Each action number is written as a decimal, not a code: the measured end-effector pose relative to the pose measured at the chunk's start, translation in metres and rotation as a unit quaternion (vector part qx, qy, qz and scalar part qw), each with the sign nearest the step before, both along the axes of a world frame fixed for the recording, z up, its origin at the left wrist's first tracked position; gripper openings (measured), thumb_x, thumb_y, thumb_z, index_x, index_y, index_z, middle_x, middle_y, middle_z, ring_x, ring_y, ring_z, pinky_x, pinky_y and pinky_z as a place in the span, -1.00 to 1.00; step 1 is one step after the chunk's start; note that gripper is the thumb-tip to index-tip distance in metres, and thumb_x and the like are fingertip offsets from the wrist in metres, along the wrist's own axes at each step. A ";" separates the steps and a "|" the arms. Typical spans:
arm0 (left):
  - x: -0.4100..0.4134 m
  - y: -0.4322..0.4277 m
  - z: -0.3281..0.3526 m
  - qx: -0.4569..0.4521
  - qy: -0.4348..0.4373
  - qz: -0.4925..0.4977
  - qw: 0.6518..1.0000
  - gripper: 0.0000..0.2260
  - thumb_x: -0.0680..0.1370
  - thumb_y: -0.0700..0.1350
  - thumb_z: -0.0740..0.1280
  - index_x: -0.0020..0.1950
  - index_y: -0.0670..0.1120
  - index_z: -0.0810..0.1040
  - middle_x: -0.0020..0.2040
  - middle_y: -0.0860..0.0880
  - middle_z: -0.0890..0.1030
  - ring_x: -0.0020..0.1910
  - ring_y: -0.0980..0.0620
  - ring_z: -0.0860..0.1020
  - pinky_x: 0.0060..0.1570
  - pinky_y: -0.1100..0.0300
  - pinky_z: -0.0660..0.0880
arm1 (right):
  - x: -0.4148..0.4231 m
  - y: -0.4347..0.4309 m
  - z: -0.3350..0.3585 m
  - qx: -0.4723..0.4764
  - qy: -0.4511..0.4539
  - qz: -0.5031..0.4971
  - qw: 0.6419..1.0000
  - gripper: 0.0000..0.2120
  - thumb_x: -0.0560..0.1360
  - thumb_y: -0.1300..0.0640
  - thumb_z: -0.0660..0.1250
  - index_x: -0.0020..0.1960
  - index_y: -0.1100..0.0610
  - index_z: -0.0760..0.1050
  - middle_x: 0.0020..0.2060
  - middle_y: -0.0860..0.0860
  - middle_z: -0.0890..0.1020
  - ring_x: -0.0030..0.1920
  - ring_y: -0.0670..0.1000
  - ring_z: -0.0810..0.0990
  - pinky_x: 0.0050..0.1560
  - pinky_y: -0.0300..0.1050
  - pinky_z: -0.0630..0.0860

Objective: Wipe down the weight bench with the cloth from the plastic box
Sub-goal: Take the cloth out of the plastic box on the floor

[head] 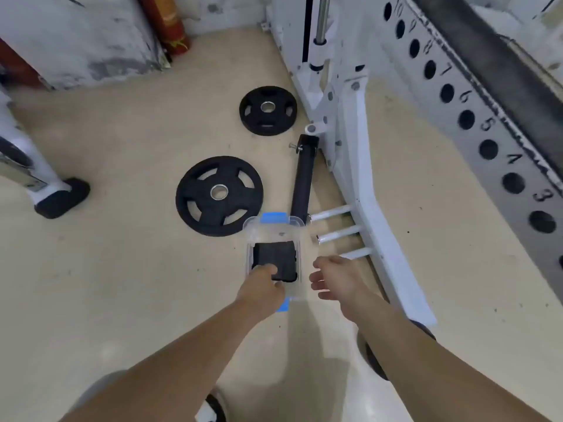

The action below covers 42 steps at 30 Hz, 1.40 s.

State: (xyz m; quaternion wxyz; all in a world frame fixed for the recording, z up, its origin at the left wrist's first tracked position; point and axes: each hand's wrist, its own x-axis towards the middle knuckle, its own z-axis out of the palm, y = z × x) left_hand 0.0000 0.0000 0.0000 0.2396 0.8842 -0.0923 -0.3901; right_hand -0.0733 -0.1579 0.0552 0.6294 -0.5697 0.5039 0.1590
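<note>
Lower centre: left hand (262, 284) reaches into the clear plastic box (253, 231) and pinches the near edge of the black cloth (274, 257) lying inside. Right hand (332, 278) just right of the box, fingers loose and apart, holding nothing. Beyond, a large weight plate (219, 196) flat on the floor.

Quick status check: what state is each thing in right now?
plastic box: open, no lid on, on the floor
cloth: folded, inside the plastic box
left hand: in the box, grips the cloth
right hand: open, empty, beside the box
larger weight plate: flat on the floor
smaller weight plate: flat on the floor
</note>
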 end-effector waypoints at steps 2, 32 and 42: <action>0.012 -0.008 -0.052 -0.003 -0.009 0.036 0.999 -0.67 0.58 -0.11 0.26 0.33 -0.15 0.47 0.07 -0.05 0.51 -0.11 -0.02 0.52 -0.03 0.12 0.54 | 0.005 0.006 -0.043 -0.020 -0.017 0.011 1.000 -0.89 0.58 0.12 0.25 -0.06 0.15 0.48 -0.20 0.12 0.53 -0.22 0.10 0.46 -0.13 -0.02 0.42; 0.031 -0.053 0.023 -0.212 0.206 0.345 0.891 -0.71 0.39 -0.11 0.46 0.09 -0.11 0.62 0.01 -0.14 0.72 0.01 -0.16 0.68 -0.03 0.00 0.62 | 0.003 0.008 0.003 -0.025 -0.077 -0.134 0.988 -0.69 0.62 0.08 0.25 0.20 0.30 0.53 0.24 0.26 0.57 0.29 0.27 0.52 0.37 0.26 0.46; -0.074 -0.065 0.394 -0.291 0.342 0.149 0.881 -0.56 0.50 -0.40 0.31 0.31 -0.03 0.57 0.17 -0.12 0.71 0.18 -0.15 0.66 0.25 -0.18 0.54 | -0.103 -0.025 0.343 0.040 -0.120 -0.178 0.976 -0.64 0.49 -0.21 0.44 0.17 -0.01 0.62 0.03 -0.03 0.76 0.00 0.00 0.74 -0.05 -0.02 0.69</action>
